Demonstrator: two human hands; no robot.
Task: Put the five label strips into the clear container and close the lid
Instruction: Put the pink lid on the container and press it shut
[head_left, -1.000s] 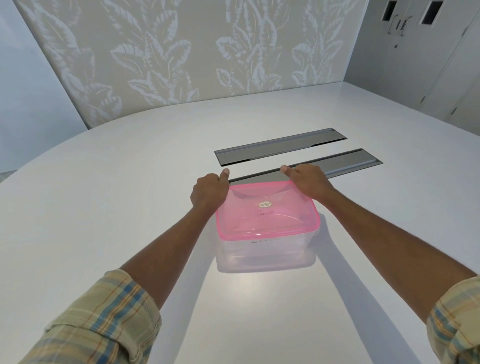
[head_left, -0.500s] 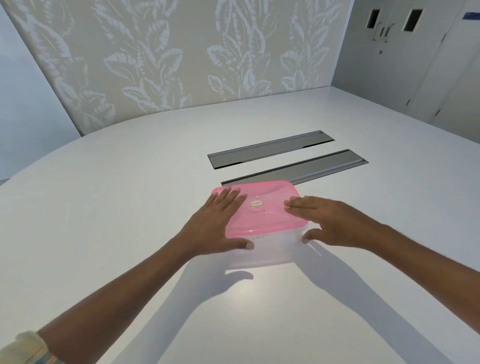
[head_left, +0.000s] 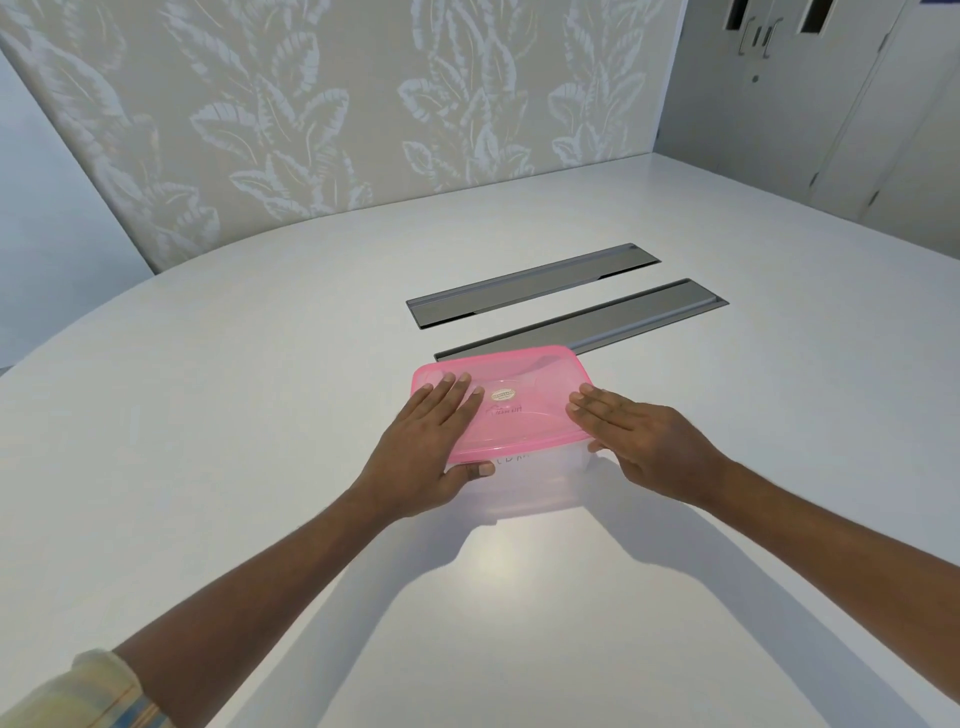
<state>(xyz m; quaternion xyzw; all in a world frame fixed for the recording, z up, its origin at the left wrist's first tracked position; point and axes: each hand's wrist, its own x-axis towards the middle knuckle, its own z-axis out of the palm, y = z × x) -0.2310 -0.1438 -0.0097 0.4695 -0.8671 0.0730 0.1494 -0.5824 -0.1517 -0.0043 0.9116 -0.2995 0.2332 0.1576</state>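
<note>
A: Where is the lid (head_left: 511, 402) sitting?
B: On the clear container (head_left: 524, 480), mid-table (head_left: 260, 415); long axis running left to right.
A: And the hands?
B: Left hand (head_left: 428, 457) and right hand (head_left: 636, 436) are pressing flat, fingers spread, clasping nothing; each is covering its own near corner.

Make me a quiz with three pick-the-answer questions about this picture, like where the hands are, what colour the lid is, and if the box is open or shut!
1. Where are both hands?
A. on the lid
B. on the grey panels
C. in the air

2. What colour is the lid?
A. blue
B. pink
C. green

3. How is the box?
A. lid off
B. tipped over
C. lid on top

Answers:
1. A, the left hand and right hand lie flat on the lid.
2. B, it is see-through pink.
3. C, the lid covers the clear box.
</note>
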